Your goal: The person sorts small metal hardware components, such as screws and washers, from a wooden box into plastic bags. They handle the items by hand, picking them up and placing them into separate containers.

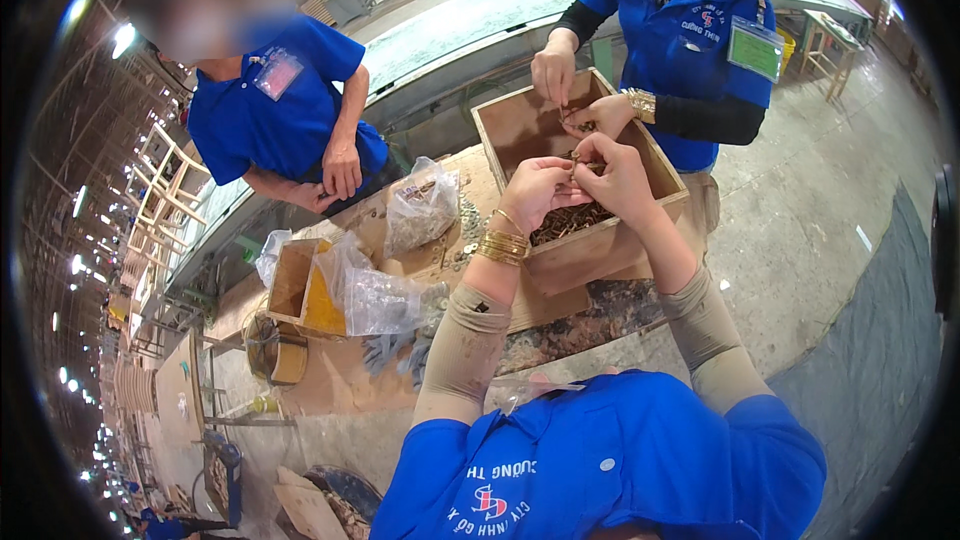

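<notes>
Your left grip (537,192) and right grip (617,175) meet tip to tip, fingers drawn narrow on a small brownish piece (573,166) too small to identify. You hold it above the open wooden box (610,252), where a heap of brown, screw-like pieces (566,223) lies just below your hands. Just beyond your fingertips, a co-worker's two hands (603,118) also work over the box. Left of your left grip, a clear bag of small pieces (422,218) rests on the counter (345,392), with loose metal pieces (470,220) between bag and box. Nearer you on that side are a crumpled clear bag (380,302), a smaller wooden box (291,276) and grey gloves (384,351). Farther left, a second person in blue (270,115) stands across the counter.
</notes>
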Available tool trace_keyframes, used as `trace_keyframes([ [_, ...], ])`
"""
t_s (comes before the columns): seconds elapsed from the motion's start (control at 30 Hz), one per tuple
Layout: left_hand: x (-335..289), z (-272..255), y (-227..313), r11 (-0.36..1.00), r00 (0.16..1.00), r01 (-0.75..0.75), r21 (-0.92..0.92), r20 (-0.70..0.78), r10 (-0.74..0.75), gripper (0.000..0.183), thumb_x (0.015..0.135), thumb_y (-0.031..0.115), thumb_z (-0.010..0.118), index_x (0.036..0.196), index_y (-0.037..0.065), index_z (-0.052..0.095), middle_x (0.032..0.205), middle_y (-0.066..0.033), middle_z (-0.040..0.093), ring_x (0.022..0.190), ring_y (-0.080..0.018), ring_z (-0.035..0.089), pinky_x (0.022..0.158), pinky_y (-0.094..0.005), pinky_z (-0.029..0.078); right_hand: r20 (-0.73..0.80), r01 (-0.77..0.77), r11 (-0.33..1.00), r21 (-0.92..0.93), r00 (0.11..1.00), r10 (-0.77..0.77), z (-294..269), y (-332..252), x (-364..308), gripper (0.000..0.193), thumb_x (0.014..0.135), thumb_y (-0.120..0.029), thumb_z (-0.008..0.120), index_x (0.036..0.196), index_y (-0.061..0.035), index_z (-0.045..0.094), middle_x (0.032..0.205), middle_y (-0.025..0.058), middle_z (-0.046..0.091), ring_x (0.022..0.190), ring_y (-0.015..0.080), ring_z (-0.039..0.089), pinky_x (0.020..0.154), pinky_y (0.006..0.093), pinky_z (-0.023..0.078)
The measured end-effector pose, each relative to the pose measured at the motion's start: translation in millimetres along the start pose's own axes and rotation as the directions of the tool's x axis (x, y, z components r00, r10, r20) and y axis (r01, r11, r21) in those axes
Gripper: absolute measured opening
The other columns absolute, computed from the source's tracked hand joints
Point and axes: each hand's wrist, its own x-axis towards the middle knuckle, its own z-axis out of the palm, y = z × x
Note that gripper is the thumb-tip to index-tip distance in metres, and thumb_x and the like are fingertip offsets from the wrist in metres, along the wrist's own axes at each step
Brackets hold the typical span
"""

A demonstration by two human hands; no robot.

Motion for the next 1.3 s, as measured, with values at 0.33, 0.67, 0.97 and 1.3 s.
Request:
trace_keyframes([
  [0.33, -7, -5, 1, 1.000, 1.000, -0.012, 0.024, 0.018, 0.012, 0.014, 0.081, 0.000, 0.043, 0.086, -0.006, 0.054, 0.076, -0.0122, 0.060, 0.065, -0.0206, 0.062, 0.063, -0.0298, 0.055, 0.197, 0.131, 0.988, -0.083, 0.974, -0.113, 1, 0, 0, 0.015, 0.069, -0.005, 0.060, 0.084, -0.0021, 0.060, 0.070, 0.0115, 0.059, 0.062, 0.0173, 0.058, 0.056, 0.0268, 0.045],
  [0.67, 1, -29, 2, 0.995, 0.992, 0.079, -0.055, 0.105, -0.072, 0.042, 0.078, -0.010, 0.042, 0.117, -0.017, 0.027, 0.099, -0.0335, 0.050, 0.094, -0.0387, 0.055, 0.081, -0.0358, 0.050, 0.384, -0.472, 0.870, 0.145, 0.837, 0.390, -23, 31, 1, 0.030, 0.073, 0.001, 0.044, 0.101, 0.0030, 0.056, 0.077, 0.0048, 0.056, 0.067, 0.0091, 0.054, 0.061, 0.0209, 0.046],
  [0.97, 10, -25, 1, 0.990, 0.983, 0.119, -0.075, 0.151, -0.107, 0.037, 0.077, -0.009, 0.038, 0.114, -0.011, 0.031, 0.101, -0.0293, 0.050, 0.098, -0.0354, 0.054, 0.084, -0.0368, 0.048, 0.394, -0.517, 0.834, 0.192, 0.819, 0.418, -24, 19, -4, 0.022, 0.076, -0.003, 0.053, 0.097, 0.0015, 0.059, 0.068, 0.0026, 0.057, 0.054, 0.0069, 0.055, 0.048, 0.0186, 0.046],
  [1.3, 16, -25, -5, 0.998, 0.979, 0.065, -0.025, 0.197, -0.058, 0.040, 0.076, -0.008, 0.040, 0.115, -0.002, 0.036, 0.102, -0.0163, 0.052, 0.093, -0.0259, 0.056, 0.084, -0.0384, 0.047, 0.337, -0.022, 0.981, -0.195, 0.937, 0.088, -5, 16, 4, 0.015, 0.066, -0.008, 0.061, 0.077, 0.0004, 0.065, 0.067, 0.0155, 0.060, 0.058, 0.0235, 0.059, 0.060, 0.0319, 0.047],
])
